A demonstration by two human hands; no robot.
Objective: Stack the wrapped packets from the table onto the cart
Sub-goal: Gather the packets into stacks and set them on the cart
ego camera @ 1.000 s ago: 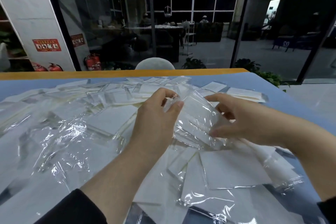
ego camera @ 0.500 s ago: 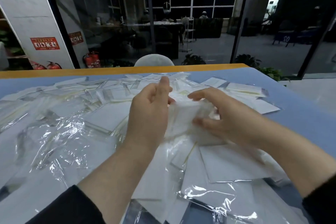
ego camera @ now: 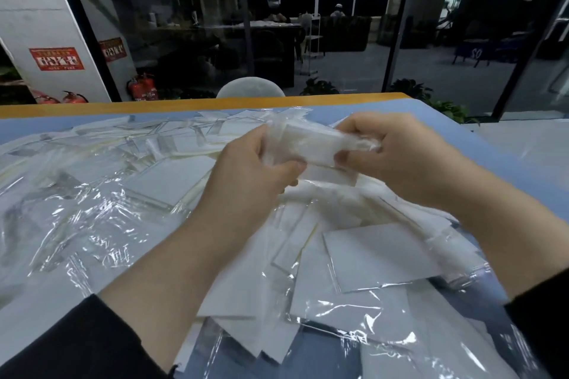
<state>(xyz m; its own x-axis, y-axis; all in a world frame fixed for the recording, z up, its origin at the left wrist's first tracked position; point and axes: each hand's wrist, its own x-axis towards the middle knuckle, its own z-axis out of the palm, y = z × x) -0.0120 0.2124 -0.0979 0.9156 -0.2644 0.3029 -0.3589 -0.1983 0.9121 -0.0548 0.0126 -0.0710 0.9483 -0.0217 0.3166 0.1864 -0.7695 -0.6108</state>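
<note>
Head view. Your left hand (ego camera: pixel 249 175) and right hand (ego camera: pixel 400 157) are raised together above the table (ego camera: pixel 462 138), each curled on one end of a small bundle of wrapped packets (ego camera: pixel 311 144). The left thumb and fingers pinch the bundle's near-left end; the right fingers wrap its right end, where loose film bunches out. Holding both ends this way likely squares the packets into one block, so that they can travel and be set down as a stack rather than sliding apart on their slick wrappers.

Below the hands, the remaining packets (ego camera: pixel 378 258) lie scattered and overlapping across the blue tabletop, mixed with loose clear film (ego camera: pixel 77 218) at the left. Most of the task therefore appears still ahead.

The cart is not in view, so its position and load cannot be judged. The bundle is blurred: the number of packets in it cannot be counted, nor can their edges be seen to align. Glare on the film hides where one packet ends and the next begins. Dark sleeves (ego camera: pixel 77 344) are cut off by the frame's lower edge.
</note>
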